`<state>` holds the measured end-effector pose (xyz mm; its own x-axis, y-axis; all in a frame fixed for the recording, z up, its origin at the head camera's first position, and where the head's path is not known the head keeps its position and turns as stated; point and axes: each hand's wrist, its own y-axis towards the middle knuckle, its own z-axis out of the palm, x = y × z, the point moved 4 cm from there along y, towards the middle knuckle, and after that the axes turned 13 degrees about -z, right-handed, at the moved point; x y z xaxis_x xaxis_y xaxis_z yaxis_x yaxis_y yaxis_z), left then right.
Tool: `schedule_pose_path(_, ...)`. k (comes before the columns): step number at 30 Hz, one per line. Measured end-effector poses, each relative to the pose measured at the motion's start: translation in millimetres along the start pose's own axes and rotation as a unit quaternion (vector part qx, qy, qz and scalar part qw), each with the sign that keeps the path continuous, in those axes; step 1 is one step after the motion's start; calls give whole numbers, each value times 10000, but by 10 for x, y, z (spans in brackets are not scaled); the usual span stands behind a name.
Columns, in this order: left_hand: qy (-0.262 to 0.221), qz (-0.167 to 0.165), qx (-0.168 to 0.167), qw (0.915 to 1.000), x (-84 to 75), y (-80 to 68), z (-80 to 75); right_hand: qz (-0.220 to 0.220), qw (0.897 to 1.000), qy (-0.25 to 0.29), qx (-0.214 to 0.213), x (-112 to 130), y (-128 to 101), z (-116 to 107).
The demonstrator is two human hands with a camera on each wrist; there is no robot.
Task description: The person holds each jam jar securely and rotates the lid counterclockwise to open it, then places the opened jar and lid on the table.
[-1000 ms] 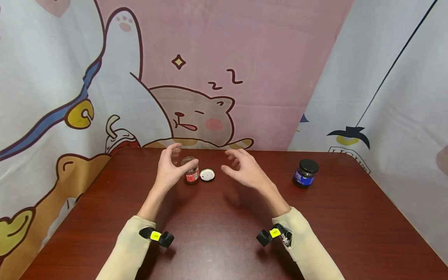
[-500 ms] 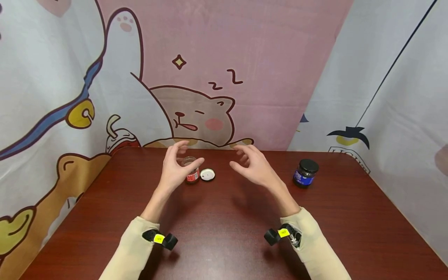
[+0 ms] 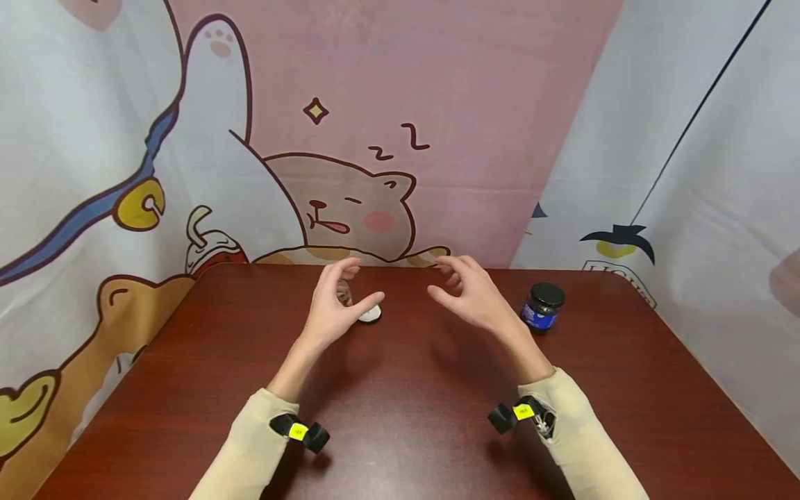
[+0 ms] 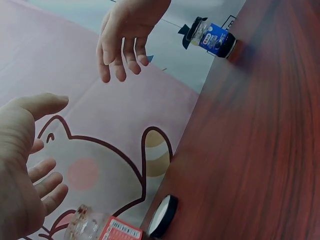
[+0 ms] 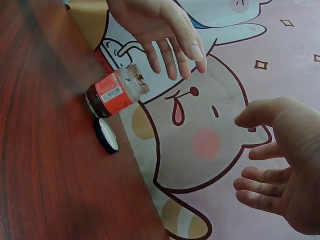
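**Two empty hands above an open jar and its loose lid**

Two hands hover over the far middle of the bench (image 3: 400,417), and neither holds anything. Your left hand (image 3: 334,305) hangs with fingers spread and relaxed, thumb pointing right, directly over the small glass jar with the red label (image 5: 116,91). From the head view the jar is almost hidden behind that hand; the right wrist view shows it standing upright and uncapped on the bench, close to the back edge. Its lid (image 5: 107,135) lies flat just beside it on the right, white side up in the head view, apart from the jar.

Your right hand (image 3: 470,298) floats to the right of the lid, fingers loosely curved and parted, palm turned toward the left hand, touching nothing. Both wrists are raised off the bench and both forearms angle inward.

If the hands are coming down on this pair, I judge it best to settle the left hand around the jar's labelled wall first, low enough that it cannot tip, since the mouth is open and the contents look loose. Bring the right hand's fingertips to the lid's rim rather than its top, because it lies flat and offers little to pinch.

The dark jar with the blue label and black cap (image 3: 542,305) stands closed, well apart on the right, near your right hand's wrist side.
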<state>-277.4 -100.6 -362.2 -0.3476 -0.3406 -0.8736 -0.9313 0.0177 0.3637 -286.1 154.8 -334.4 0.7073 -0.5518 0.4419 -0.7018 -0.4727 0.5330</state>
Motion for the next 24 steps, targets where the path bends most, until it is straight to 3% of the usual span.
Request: schedule_pose_path(24,108,-225,436,9987,-44,-36,336,393,9988,-273,36,-181,-221,-157)
